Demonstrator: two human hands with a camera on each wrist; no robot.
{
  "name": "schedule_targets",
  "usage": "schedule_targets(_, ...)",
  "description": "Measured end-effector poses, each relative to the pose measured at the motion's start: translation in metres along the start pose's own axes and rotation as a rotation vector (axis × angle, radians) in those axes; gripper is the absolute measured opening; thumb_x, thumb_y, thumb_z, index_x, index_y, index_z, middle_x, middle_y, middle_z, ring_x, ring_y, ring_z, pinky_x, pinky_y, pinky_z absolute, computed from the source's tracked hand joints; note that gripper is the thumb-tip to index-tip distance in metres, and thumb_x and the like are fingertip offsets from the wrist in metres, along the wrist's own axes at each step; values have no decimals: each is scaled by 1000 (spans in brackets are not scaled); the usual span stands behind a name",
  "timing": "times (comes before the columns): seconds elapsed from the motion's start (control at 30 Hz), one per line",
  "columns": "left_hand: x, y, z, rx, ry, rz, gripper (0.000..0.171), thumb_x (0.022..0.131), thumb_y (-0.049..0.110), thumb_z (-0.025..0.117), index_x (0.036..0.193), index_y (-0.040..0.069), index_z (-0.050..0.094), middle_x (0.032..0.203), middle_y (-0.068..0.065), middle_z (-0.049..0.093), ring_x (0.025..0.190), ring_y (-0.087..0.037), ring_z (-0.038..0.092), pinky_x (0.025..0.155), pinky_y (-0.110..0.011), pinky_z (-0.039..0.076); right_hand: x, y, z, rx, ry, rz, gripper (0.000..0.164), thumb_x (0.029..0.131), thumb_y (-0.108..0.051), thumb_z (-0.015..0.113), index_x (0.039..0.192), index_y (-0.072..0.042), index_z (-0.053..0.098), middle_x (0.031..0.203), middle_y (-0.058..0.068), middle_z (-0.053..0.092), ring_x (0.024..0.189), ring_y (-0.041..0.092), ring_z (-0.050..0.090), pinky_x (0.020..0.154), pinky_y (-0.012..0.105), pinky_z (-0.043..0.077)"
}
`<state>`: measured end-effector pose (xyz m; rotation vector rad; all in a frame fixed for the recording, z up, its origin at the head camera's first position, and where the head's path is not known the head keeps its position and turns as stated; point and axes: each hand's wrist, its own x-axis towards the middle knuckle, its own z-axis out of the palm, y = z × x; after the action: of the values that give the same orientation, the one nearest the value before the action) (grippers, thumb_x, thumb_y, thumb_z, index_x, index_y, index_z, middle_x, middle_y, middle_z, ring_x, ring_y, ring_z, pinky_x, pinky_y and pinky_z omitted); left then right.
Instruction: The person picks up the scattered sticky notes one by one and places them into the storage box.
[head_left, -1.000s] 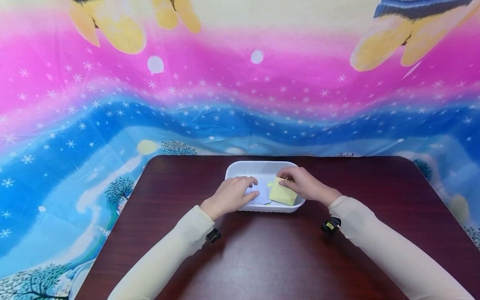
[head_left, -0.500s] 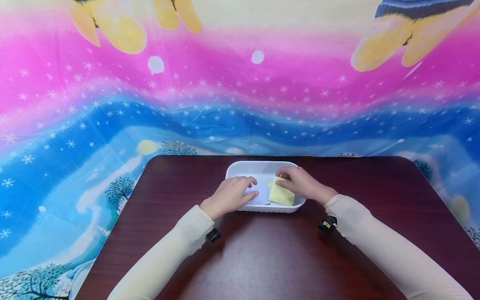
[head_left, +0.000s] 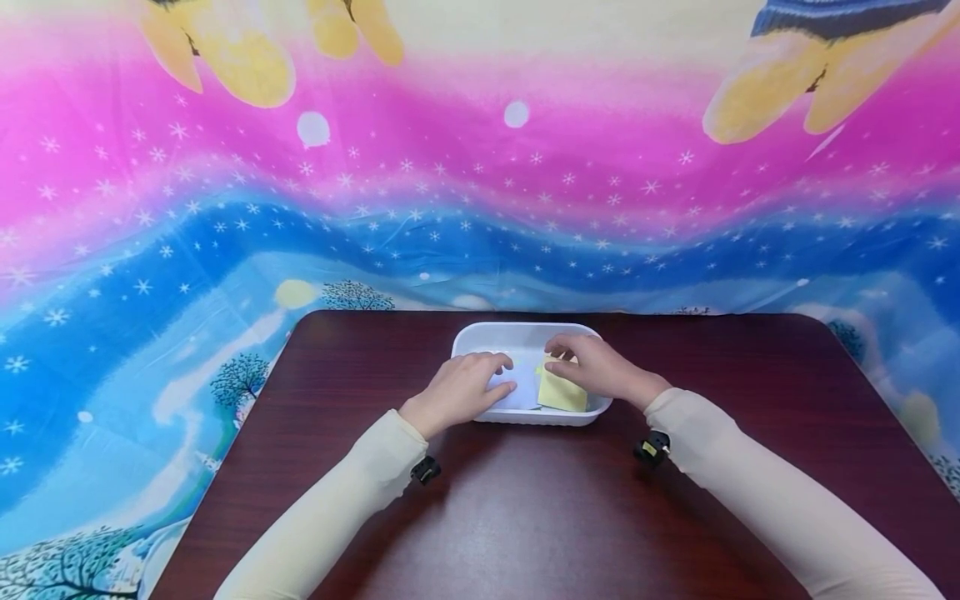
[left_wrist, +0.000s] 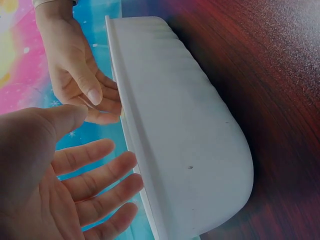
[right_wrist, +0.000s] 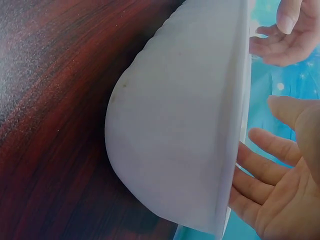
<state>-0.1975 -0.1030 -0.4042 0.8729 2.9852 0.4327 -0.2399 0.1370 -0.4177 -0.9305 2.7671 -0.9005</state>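
Note:
A white plastic tray point(head_left: 525, 335) stands on the table, holding a yellow square of paper point(head_left: 564, 395) at its right and a pale lavender paper point(head_left: 522, 388) at its left. My left hand point(head_left: 459, 388) hovers over the tray's left end, fingers relaxed, thumb apart, nothing held. Above the yellow paper, my right hand point(head_left: 603, 367) has its thumb and fingers spread, also without a hold on anything. In the right wrist view the fingers point(right_wrist: 262, 170) of that hand dip behind the tray rim. The tray wall hides the papers in both wrist views.
The dark reddish-brown table point(head_left: 525, 517) extends around the tray, with its far edge just behind it. A patterned cloth point(head_left: 480, 183) in pink and blue hangs beyond that edge. Small black devices point(head_left: 651, 448) sit at both wrists.
My right hand has let go of the yellow paper, which now lies lower in the tray. That hand has shifted slightly left and its fingers have parted. The left hand stays put.

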Motion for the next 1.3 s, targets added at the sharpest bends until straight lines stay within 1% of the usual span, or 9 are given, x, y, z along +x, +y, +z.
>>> schedule_targets(0.23,1,-1,0,0,-1,-6,40,91,43,53,119,16,62,106,0,68,94,-12,62,79,-34,49,-2,0,-1,-15,6,-8,33,89,-26,61,111,-1,65,105,11,66,93,21,61,83,42,48)
schedule_targets(0.43,1,-1,-1,0,2,-4,40,92,43,52,119,16,62,106,0,68,93,-12,62,79,-34,49,-2,-3,0,-16,32,1,30,90,-26,60,108,-3,67,101,7,67,90,18,60,80,39,49)
schedule_targets(0.6,0,0,-1,-1,8,-5,40,91,44,52,119,16,62,106,0,69,93,-13,62,79,-34,49,-2,-5,1,-23,55,-8,29,90,-26,59,107,-4,67,99,4,67,88,16,61,79,38,49)
schedule_targets(0.83,-2,1,-3,0,9,-19,41,91,44,52,120,17,62,106,0,68,92,-11,61,79,-33,49,-4,-11,1,-26,70,-25,29,91,-28,59,107,-5,67,99,1,67,88,14,60,79,38,49)
schedule_targets(1.07,-3,1,-6,-8,15,-12,40,91,44,53,120,17,62,107,0,68,92,-11,61,78,-32,49,-8,-18,0,-31,78,-52,30,90,-28,59,108,-5,67,100,1,67,88,13,60,80,38,49)
schedule_targets(1.3,-6,2,-6,-36,25,-24,40,90,42,56,120,17,62,107,0,68,93,-11,61,80,-32,50,-14,-23,0,-33,83,-43,29,90,-28,60,109,-7,67,99,-1,66,88,13,58,81,39,50)
